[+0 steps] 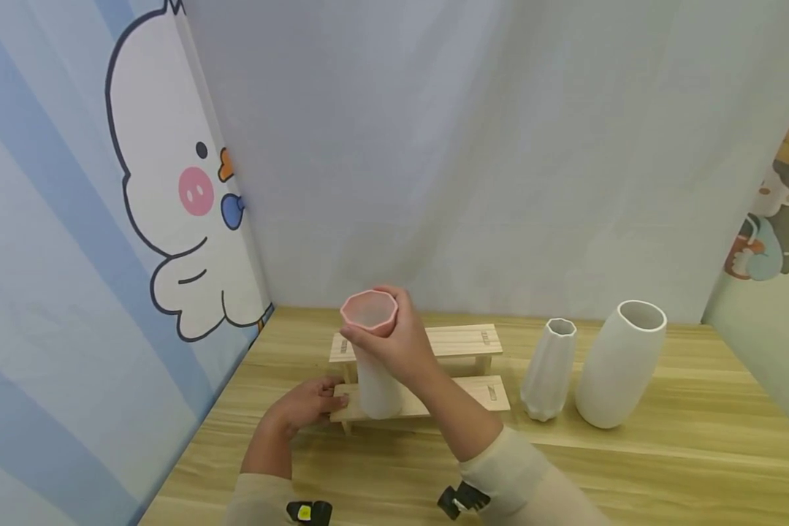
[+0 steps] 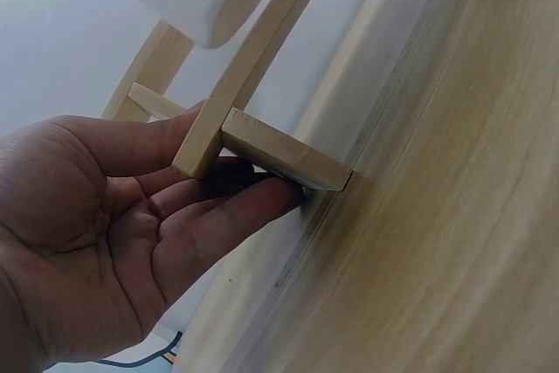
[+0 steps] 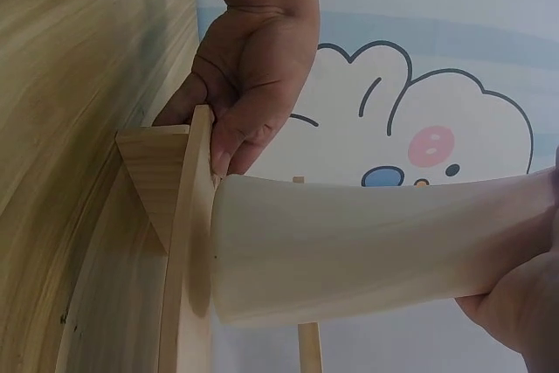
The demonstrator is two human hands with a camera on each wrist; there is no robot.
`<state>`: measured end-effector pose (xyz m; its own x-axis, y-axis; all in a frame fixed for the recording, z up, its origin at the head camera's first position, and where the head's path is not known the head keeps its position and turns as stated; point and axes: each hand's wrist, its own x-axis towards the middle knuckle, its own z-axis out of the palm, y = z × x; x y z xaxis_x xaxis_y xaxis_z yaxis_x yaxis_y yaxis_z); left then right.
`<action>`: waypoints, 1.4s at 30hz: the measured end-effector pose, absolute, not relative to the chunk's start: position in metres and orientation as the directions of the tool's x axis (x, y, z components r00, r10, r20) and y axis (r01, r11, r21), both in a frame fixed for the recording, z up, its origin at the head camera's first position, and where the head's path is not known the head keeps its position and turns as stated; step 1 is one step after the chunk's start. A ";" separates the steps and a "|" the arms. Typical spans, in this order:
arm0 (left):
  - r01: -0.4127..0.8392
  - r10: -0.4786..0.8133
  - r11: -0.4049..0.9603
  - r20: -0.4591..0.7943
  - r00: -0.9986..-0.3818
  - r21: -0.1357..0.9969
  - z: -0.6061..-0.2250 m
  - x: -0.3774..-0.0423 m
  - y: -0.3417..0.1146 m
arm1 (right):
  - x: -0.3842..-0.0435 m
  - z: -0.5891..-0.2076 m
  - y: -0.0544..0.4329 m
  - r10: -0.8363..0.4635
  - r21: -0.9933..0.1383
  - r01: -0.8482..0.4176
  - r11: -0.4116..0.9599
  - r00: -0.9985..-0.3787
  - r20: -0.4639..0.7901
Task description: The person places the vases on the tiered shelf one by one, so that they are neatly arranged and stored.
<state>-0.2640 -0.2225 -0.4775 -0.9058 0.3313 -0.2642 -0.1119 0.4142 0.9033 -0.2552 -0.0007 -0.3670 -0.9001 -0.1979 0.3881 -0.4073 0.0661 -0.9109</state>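
Note:
My right hand grips a tall white vase with a pink octagonal mouth, fingers and thumb round its upper part. The vase stands upright over the lower step of a two-tier wooden shelf. Its base looks very close to the board; whether it touches, I cannot tell. My left hand holds the left end of that lower step. In the left wrist view the thumb of the left hand lies over the board's end, with fingers below by the wooden leg.
Right of the shelf stand a slim white ribbed vase and a larger rounded white vase. All rest on a wood-grain table. A grey curtain hangs behind, and a cartoon-printed blue-striped wall borders the left.

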 end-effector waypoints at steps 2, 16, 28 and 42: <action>-0.115 0.332 0.412 -0.267 -0.905 0.904 -0.478 -0.264 -0.222 | -0.256 -0.368 -0.002 -0.195 -0.912 -0.404 0.071 -0.902 0.384; -0.131 0.301 0.409 -0.270 -0.915 0.903 -0.479 -0.265 -0.222 | -0.263 -0.372 -0.013 -0.215 -0.909 -0.412 0.068 -0.895 0.390; -0.122 0.286 0.435 -0.266 -0.921 0.892 -0.476 -0.263 -0.220 | -0.267 -0.377 -0.016 -0.215 -0.915 -0.401 0.056 -0.899 0.381; -0.132 0.317 0.378 -0.263 -0.911 0.916 -0.481 -0.266 -0.222 | -0.270 -0.378 -0.020 -0.237 -0.917 -0.388 0.093 -0.903 0.358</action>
<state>-0.2658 -0.2220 -0.4807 -0.9112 0.3175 -0.2626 -0.1325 0.3777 0.9164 -0.2699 -0.0202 -0.3785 -0.9031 -0.2371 0.3581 -0.3880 0.0928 -0.9170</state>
